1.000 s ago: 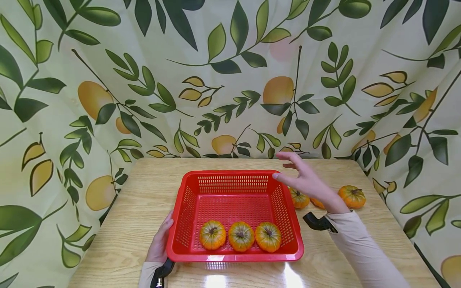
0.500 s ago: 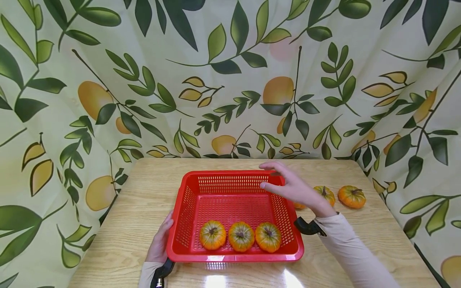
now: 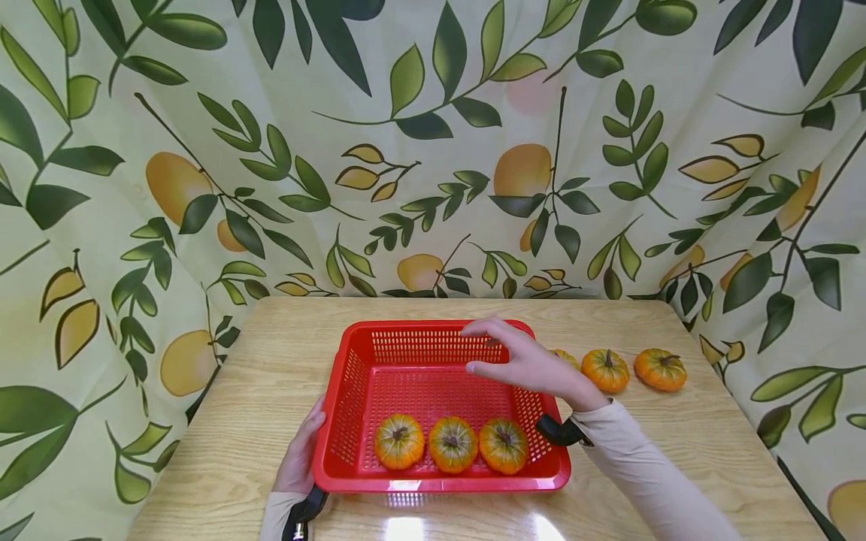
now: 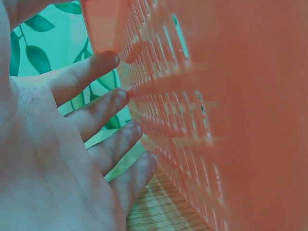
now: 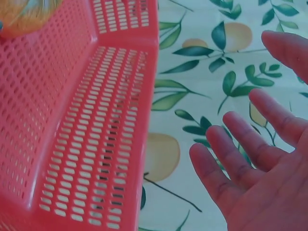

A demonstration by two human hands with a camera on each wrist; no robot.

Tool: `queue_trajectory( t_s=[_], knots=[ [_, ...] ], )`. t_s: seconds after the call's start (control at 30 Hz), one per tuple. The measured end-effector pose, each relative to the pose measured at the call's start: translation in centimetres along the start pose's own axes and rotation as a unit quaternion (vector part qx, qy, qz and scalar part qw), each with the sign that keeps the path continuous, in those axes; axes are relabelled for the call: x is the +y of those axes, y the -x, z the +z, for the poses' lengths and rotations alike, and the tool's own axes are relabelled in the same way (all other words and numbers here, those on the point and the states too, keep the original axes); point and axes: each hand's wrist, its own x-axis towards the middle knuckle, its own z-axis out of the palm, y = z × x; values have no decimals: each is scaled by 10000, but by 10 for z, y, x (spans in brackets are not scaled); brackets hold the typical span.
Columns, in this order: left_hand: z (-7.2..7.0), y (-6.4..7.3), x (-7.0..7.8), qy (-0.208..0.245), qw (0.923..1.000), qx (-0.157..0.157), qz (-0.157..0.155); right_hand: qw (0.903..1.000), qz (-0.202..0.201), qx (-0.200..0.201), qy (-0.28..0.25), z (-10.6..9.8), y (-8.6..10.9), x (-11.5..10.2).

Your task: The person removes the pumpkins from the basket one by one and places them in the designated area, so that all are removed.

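Observation:
A red plastic basket (image 3: 443,485) stands on the table, with three small orange pumpkins in a row along its near side: a left one (image 3: 400,441), a middle one (image 3: 453,444) and a right one (image 3: 504,445). My left hand (image 3: 298,451) rests against the basket's left wall; in the left wrist view its straight fingertips (image 4: 118,98) touch the slotted side. Over the basket's right rim hovers my right hand (image 3: 528,361), its fingers spread and holding nothing. The right wrist view shows the open palm (image 5: 269,178) beside the basket wall (image 5: 96,134).
To the right of the basket lie more pumpkins: one (image 3: 661,370) farthest right, one (image 3: 605,370) beside it, and one (image 3: 567,358) mostly hidden behind my right hand. The wooden table (image 3: 223,451) ends at a leaf-patterned cloth (image 3: 419,188) behind and at both sides.
My right hand has moved left from beside the pumpkins on the table to over the basket, uncovering the middle pumpkin outside. The left hand and the basket have stayed put.

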Motion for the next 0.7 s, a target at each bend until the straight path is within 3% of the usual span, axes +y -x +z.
queue_trajectory(
  t_s=[0.43, 0.7],
  knots=[
    [2, 0, 1, 20, 9998, 144, -117, 9971, -70, -752, 20, 26, -11, -1],
    [1, 0, 1, -44, 9999, 116, -9, 9924, 62, -1182, 348, 34, -14, 1]
  ],
)
